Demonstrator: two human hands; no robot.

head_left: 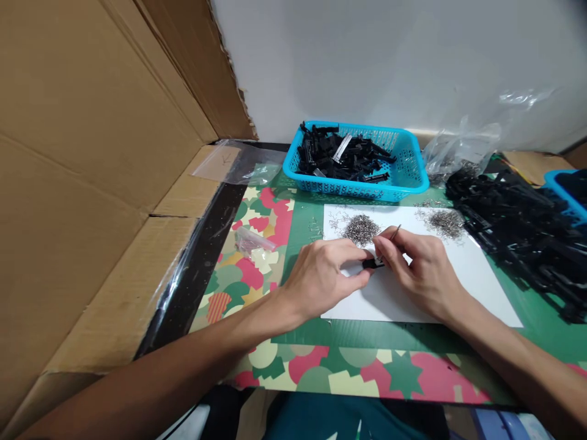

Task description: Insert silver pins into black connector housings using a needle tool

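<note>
My left hand (321, 275) is closed, thumb and fingers pinching a small black plastic part (370, 264) above a white sheet (403, 305). Close against it, my right hand (426, 269) grips thin dark tweezers (396, 232), whose back end sticks up past the fingers. Their tips are hidden near the black part. Just beyond my fingers lies a heap of small metal pieces (361, 230), too fine to make out singly. A second heap of metal pieces (446, 223) sits at the sheet's far right.
A blue basket (348, 190) of black plastic parts stands behind the sheet. More black parts (518, 226) are piled at right, near another blue basket (568, 198). Plastic bags (463, 146) lie behind. Cardboard (92, 183) walls the left side; a small clear bag (253, 241) lies nearby.
</note>
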